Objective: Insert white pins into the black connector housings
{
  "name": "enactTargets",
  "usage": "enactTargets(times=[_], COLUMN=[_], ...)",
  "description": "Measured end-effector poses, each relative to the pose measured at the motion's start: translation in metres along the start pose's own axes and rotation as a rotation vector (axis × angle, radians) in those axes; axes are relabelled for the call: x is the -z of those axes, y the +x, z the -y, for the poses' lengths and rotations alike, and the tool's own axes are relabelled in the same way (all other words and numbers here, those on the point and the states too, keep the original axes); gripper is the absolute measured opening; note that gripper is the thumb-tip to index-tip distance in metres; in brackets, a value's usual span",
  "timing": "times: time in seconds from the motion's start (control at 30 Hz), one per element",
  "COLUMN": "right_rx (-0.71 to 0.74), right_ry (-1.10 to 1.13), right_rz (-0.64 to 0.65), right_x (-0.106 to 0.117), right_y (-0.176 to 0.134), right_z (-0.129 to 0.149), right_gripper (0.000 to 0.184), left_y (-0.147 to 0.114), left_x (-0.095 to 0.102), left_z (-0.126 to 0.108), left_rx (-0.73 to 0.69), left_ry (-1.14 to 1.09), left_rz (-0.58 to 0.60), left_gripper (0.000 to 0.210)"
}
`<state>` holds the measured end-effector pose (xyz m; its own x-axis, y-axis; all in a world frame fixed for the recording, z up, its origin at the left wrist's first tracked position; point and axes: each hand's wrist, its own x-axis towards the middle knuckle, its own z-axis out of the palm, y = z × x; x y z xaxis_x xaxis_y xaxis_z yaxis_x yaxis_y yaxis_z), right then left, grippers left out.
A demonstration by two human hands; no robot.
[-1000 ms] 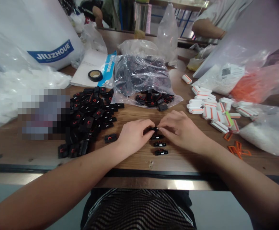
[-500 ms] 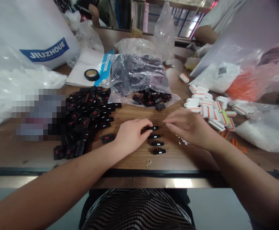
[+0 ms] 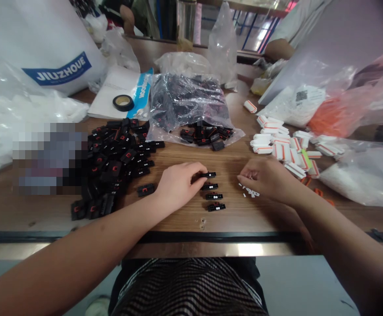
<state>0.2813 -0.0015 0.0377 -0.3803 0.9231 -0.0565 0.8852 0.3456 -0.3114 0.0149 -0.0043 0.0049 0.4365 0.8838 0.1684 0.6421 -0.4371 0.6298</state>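
Observation:
With thumb and fingers, my left hand (image 3: 180, 182) pinches the left end of a black connector housing (image 3: 210, 174) that lies on the table, white dots showing on its face. Below it, several like housings form a short column, among them a lower black connector (image 3: 216, 207). My right hand (image 3: 265, 177) hovers over small white pins (image 3: 251, 192), its fingers curled together; whatever may be between the fingertips is hidden. A single black connector with a red clip (image 3: 145, 189) lies left of my left wrist.
A heap of black connectors (image 3: 114, 169) is at left, beside a clear bag of more (image 3: 187, 98). White parts with orange strips (image 3: 280, 151) are piled at right. Black tape (image 3: 123, 102) rests on a notebook (image 3: 104, 98). A person's arm (image 3: 278, 49) shows beyond.
My right hand has drawn back to the right, from beside the top connector to the small white pins, and its fingers have curled in. My left hand keeps its pinch.

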Motion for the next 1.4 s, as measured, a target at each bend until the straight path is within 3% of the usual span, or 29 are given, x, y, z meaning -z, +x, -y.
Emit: enactTargets(times=[0.17,0.3,0.67,0.83,1.03,1.2,1.4], right_rx=[-0.159,-0.039,0.135,0.039,-0.068,0.11,0.254], right_ry=[0.196,0.305,0.152,0.093,0.208,0.368,0.207], right_rz=[0.03,0.025,-0.026,-0.037,-0.057,-0.108,-0.078], right_x=[0.001,-0.001,0.0,-0.004,-0.006,-0.003,-0.01], right_y=[0.0,-0.003,-0.006,-0.006,-0.002,0.015,0.038], right_z=[-0.014,-0.023,-0.016,-0.012,0.001,0.036,0.056], right_gripper=[0.021,0.018,0.018,0.016,0.011,0.009,0.006], left_y=[0.0,0.0,0.0,0.0,0.001,0.0,-0.001], left_x=[0.0,0.0,0.0,0.001,0.001,0.0,0.001], left_z=[0.0,0.001,0.0,0.001,-0.001,-0.002,-0.001], left_rx=[-0.002,0.007,0.025,0.025,0.03,0.045,0.028], left_ry=[-0.007,-0.016,-0.007,-0.01,-0.016,-0.032,-0.036], left_rz=[0.001,0.007,0.021,0.023,0.026,0.016,0.02], left_gripper=[0.011,0.012,0.013,0.014,0.013,0.012,0.009])
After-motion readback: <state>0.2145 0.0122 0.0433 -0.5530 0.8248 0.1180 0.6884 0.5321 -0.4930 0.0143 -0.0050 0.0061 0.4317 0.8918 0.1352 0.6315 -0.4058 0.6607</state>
